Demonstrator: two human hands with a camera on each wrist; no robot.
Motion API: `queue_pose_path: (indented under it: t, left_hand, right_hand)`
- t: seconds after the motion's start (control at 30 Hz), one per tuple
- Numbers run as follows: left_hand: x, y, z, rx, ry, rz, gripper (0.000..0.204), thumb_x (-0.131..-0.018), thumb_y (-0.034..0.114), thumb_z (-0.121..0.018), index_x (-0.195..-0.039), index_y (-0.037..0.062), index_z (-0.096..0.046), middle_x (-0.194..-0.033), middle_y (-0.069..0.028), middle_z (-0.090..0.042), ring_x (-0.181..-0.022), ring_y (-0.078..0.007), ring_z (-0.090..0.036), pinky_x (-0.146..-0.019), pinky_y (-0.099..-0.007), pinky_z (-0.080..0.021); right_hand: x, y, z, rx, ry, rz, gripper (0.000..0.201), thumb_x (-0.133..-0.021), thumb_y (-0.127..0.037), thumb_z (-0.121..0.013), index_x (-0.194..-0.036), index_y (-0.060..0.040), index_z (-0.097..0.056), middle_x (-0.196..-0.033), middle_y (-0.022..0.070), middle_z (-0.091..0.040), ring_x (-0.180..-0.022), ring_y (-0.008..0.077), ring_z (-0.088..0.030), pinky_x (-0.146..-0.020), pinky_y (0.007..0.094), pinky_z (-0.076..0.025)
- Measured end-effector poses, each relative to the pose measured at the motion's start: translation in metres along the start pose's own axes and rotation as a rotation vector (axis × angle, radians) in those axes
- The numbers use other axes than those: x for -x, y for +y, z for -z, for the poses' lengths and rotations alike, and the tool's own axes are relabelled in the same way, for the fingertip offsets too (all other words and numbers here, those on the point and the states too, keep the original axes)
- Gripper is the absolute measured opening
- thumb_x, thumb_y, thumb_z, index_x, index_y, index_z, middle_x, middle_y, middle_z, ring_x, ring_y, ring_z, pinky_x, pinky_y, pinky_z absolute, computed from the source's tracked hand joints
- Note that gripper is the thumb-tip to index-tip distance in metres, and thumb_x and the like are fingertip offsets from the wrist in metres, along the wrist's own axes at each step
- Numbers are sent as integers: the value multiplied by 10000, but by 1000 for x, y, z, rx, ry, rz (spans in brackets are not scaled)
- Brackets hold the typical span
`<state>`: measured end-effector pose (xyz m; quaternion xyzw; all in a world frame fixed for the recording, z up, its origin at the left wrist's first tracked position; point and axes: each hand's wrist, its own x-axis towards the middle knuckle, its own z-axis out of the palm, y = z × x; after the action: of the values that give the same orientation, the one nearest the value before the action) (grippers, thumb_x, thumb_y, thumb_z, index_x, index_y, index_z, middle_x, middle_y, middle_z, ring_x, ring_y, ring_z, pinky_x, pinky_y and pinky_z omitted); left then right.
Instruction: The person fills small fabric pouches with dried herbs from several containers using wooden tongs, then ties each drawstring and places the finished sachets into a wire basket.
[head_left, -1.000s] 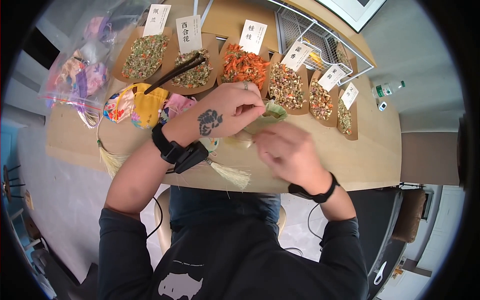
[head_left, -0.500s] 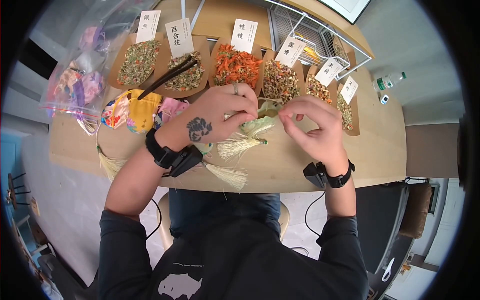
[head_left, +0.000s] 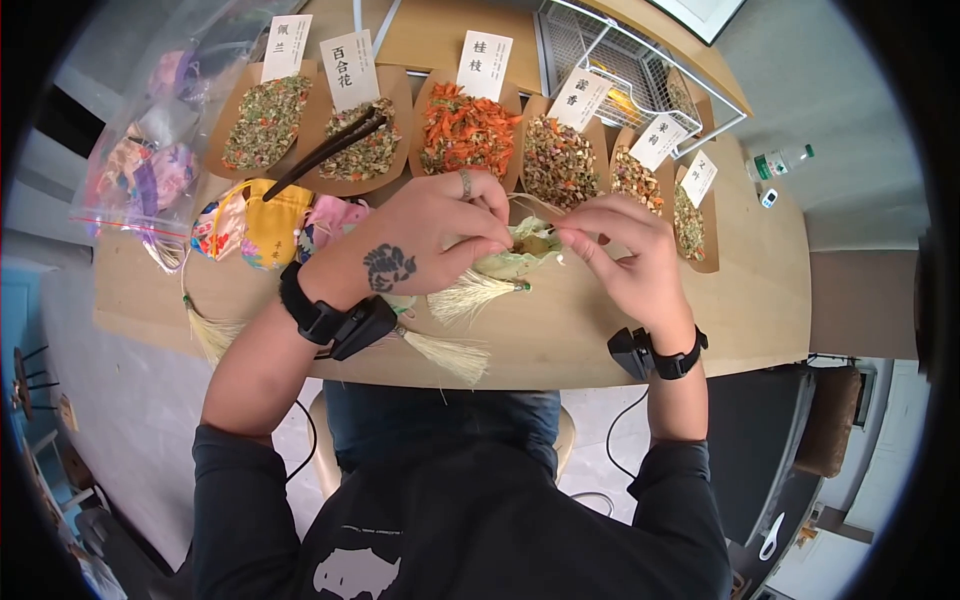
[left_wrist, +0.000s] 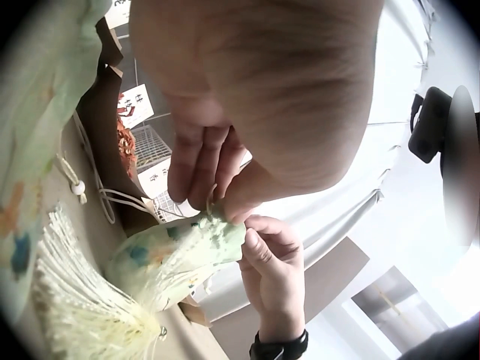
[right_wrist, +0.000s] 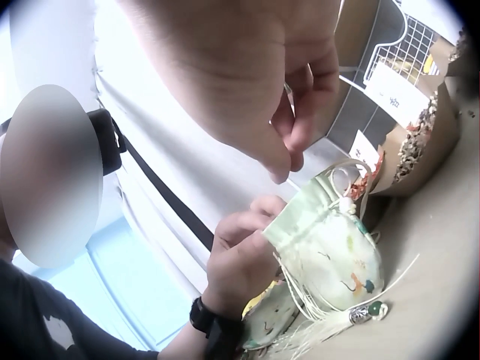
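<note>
The left hand (head_left: 425,238) pinches the green pouch (right_wrist: 334,251) by its rim; if the right hand (head_left: 637,262), its grasp unclear, tugs sideways, any filling could spill.

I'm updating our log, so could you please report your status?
Left hand pinching pale green, round fabric pouch by its rim; right hand at its open mouth, grip unclear; cream thread tassel clear of opening.

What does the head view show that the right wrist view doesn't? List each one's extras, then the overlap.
Head view only: the clear plastic bag and the green-labelled bottle.

Right wrist view only: the person's blurred head and the white curtain.

Both: the left hand, the right hand, the pale green drawstring pouch, its cream tassel and the white wire basket.
</note>
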<state>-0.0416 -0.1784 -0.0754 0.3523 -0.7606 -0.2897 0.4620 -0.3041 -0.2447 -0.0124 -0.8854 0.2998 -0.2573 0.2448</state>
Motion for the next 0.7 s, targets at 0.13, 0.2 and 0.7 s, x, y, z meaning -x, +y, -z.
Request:
queue_pose_path:
  t: [0.13, 0.2, 0.7]
  left_hand:
    - [-1, 1, 4, -16, -15, 4, 135, -884, 10, -784, -1016, 28, -798, -1036, -58, -689, -923, -192, -682, -805, -318, -556]
    - [-1, 2, 4, -26, -15, 4, 142, -881, 15, -789, -1021, 35, -805, -1042, -59, -692, -924, -192, -683, -808, -316, -559]
    - [-1, -2, 4, -32, 102, 79, 208, -877, -11, -768, -1070, 53, -814, -1106, -68, -708, -1009, -208, -686, -883, -319, -555]
  right_hand:
    - [10, 3, 4, -37, -22, -65, 107, -894, -54, -823, -995, -42, -791, -957, 73, -756, -883, 209, -723, -739, 340, -580]
    - [15, 7, 2, -48, -42, -51, 186, -872, -69, -850, -1038, -43, -771, -999, 66, -753, -894, 212, -726, -748, 337, -587]
    - [25, 23, -32, -258, 30, -124, 445, -861, -23, -858, -1251, -43, -644, -1113, 84, -764, -1011, 195, -768, -874, 324, -627]
